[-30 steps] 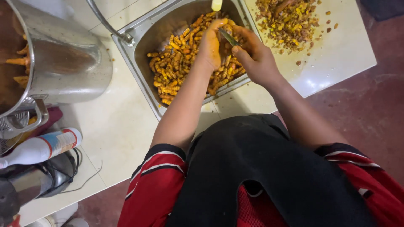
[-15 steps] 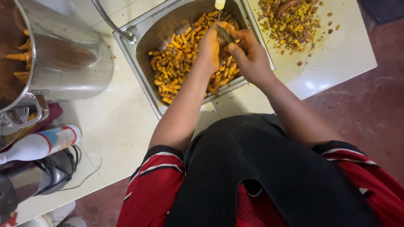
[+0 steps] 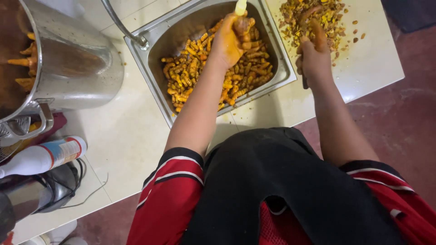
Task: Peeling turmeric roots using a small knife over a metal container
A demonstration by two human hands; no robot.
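From the head camera, we see our left hand (image 3: 229, 41) held over the steel tray (image 3: 150, 54), its grip closed around a turmeric root (image 3: 239, 16) whose pale peeled end pokes up above the fingers. Half a second ago both hands met over the tray, the right working a blade against the root; now the right hand (image 3: 313, 56) has swung away to the right and hangs over the pile of peelings (image 3: 313, 16) on the table (image 3: 122, 136). Its fingers are curled shut on a small knife (image 3: 305, 82) — only a dark end shows below the palm. We judge that a stroke of scraping has just ended and the scraps are being dropped off, so the root in the left hand is partly cleaned, not finished.

The tray itself is full of orange-yellow turmeric roots (image 3: 204, 72), heaped under and around the left hand. A thin metal rod (image 3: 120, 25) rests at the tray's far left corner.

Around that, the table is pale and tiled, stained yellow near the peelings. At its left stands a large steel pot (image 3: 77, 63) with more roots inside; below it lie a white bottle (image 3: 43, 156) with a red band and a dark metal vessel (image 3: 32, 195). The floor (image 3: 408, 113) is dull red — a dark mat (image 3: 408, 13) sits at the top right
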